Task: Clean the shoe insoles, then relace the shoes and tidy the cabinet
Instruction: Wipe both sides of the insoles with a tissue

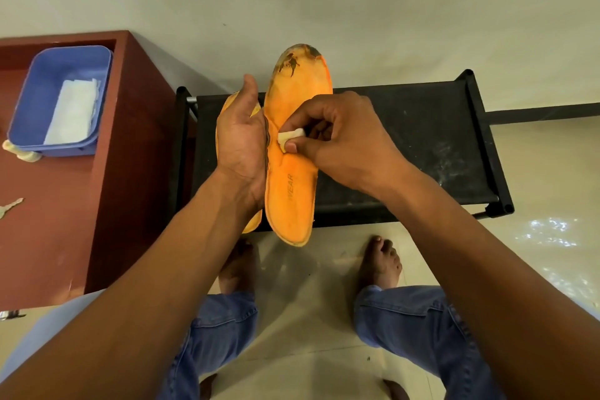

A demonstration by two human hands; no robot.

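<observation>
- Far to the left of the fingers, a blue rectangular plastic tub (60, 97) is seen on the reddish-brown wooden counter (107, 204), with a folded white cloth or tissue (73, 112) lying inside it; a crumpled pale wad (22, 153) lies just beside the tub's near corner.
- Nearer the left edge, a small metal object, possibly keys (9, 206), is seen on the same counter; it is too small to be told for certain.
- The left hand (242, 140) is curled round the edges of two orange foam shoe insoles, which are held upright and side by side; the left orange insole (251, 222) is mostly hidden behind the palm.
- Just right of the left hand's fingers, the right orange insole (292, 198) faces the camera, with printed lettering near the heel and a dark, worn patch at the toe.
- A small white wipe (290, 136) is pinched between the thumb and curled fingers of the right hand (337, 136) and is pressed against the middle of the facing insole.
- Behind and to the right of both hands, a black fabric-topped shoe rack (438, 140) is seen, dusty on top.
- The task is judged to be in its first stage: wiping is in hand, and the toe stain is yet to be cleaned. No shoes or laces are in view, so relacing and tidying are judged not yet begun.
</observation>
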